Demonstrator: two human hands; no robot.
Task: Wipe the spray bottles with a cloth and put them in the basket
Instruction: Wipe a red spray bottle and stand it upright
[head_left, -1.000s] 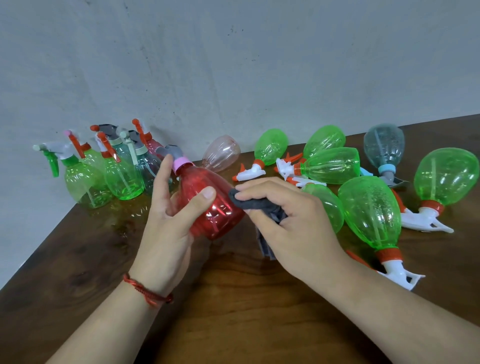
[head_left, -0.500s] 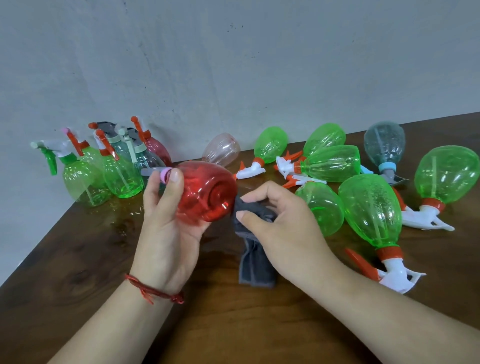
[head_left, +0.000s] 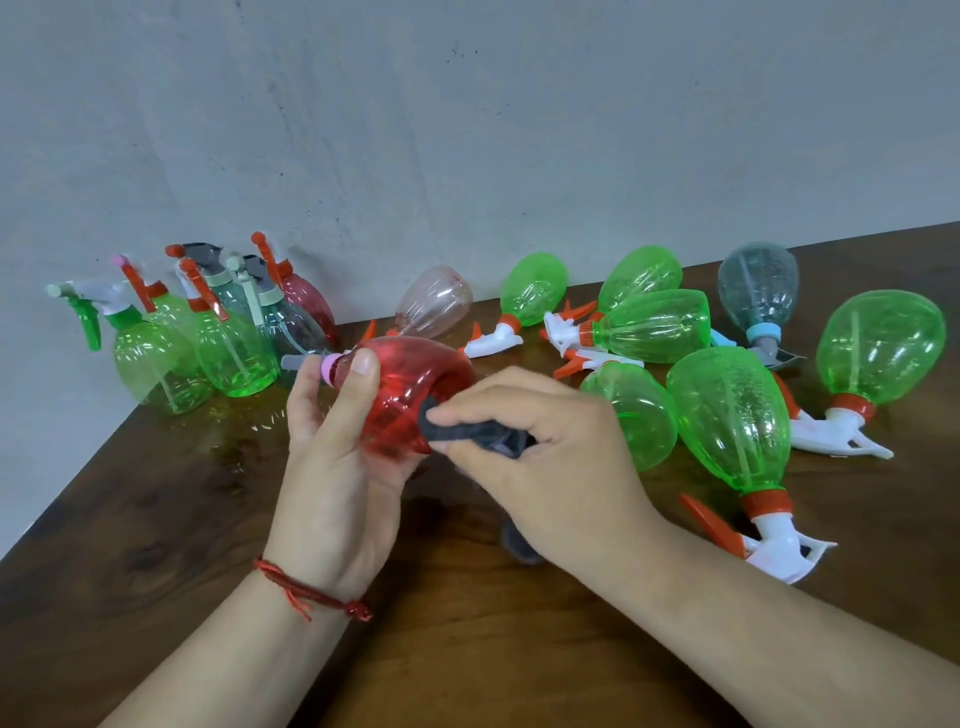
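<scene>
Grips a red translucent plastic spray bottle (head_left: 405, 395) in the left hand (head_left: 337, 467), lifted above the middle of the dark wooden bench (head_left: 467, 649). Holds it on its side, pink collar and grey nozzle toward the left edge, base toward the right hand (head_left: 545, 457). Wraps the left fingers (head_left: 306, 384) round the neck end, thumb flat on the body just beside the collar. Wears a red string bracelet (head_left: 311, 592) on the left wrist.

Pinches a dark grey cloth (head_left: 483, 434) in the right hand, fingers curled tight round it. Presses the cloth against the bottle's base end. Lets a tail of the cloth hang below the hand toward the bench.

At the far left corner: a cluster of upright spray bottles (head_left: 234, 353), green, grey-tinted and red, triggers up, packed close together.

Along the far edge and out toward the right edge: green translucent bottles (head_left: 732, 415) on their sides, trigger heads white and orange; among them one pale pink bottle (head_left: 434, 299) and one grey-tinted bottle with a blue collar (head_left: 758, 280).
</scene>
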